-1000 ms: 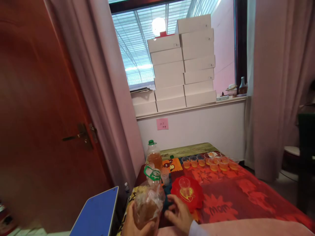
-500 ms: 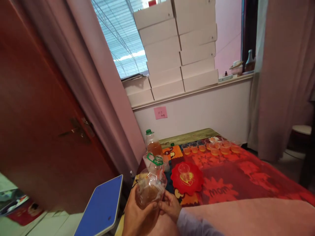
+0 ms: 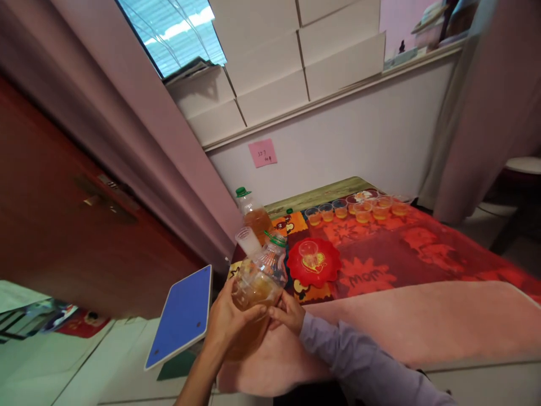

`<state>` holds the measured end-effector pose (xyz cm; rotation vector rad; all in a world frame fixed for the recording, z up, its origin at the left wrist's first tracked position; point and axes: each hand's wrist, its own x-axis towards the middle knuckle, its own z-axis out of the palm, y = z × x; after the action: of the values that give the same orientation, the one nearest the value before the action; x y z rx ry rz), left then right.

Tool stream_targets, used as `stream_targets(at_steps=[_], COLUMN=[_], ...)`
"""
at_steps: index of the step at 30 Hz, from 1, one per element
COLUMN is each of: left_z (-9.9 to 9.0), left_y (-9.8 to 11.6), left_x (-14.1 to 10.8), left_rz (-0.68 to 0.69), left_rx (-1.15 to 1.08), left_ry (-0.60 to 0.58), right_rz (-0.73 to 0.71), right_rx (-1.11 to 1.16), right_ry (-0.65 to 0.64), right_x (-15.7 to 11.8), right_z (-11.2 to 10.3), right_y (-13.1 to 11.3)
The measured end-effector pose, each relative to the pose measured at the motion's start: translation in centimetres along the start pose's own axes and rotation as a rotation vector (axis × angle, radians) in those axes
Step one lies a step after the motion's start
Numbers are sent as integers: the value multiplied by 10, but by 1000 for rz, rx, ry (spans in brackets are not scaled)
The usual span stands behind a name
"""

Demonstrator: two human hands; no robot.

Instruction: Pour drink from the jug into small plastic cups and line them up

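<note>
A clear plastic jug of amber liquid, with a green ring at its open neck, is tilted away from me over the table's left edge. My left hand wraps its left side, and my right hand grips its lower right side. Just beyond stands a second jug with a green cap. Beside the held jug's neck are stacked clear cups. A single clear cup sits on a red scalloped plate to the right.
Several cups of amber liquid line the far side of the red cloth. A green cap lies near them. A blue board stands at the left. White boxes fill the windowsill.
The view has tilted down, so the table things appear higher. The held jug leans further forward, and its liquid has shifted toward the neck. Both hands keep their hold.
</note>
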<state>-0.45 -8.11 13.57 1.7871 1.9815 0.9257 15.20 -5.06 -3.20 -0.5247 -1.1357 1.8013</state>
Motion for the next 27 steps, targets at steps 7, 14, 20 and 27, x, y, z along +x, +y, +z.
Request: stream_targets(at_steps=[7, 14, 20, 27], left_z=[0, 7, 12, 15], left_y=[14, 37, 53, 63], left_x=[7, 18, 23, 26], left_rz=[-2, -23, -6, -68], left_rx=[274, 489, 550, 602], left_ry=[-123, -221, -255, -300], right_rz=[56, 168, 173, 224], right_rx=[111, 354, 410, 420], right_ry=[-39, 12, 85, 115], right_x=[-1, 6, 0, 2], right_z=[-3, -4, -1, 1], right_y=[7, 20, 8, 1])
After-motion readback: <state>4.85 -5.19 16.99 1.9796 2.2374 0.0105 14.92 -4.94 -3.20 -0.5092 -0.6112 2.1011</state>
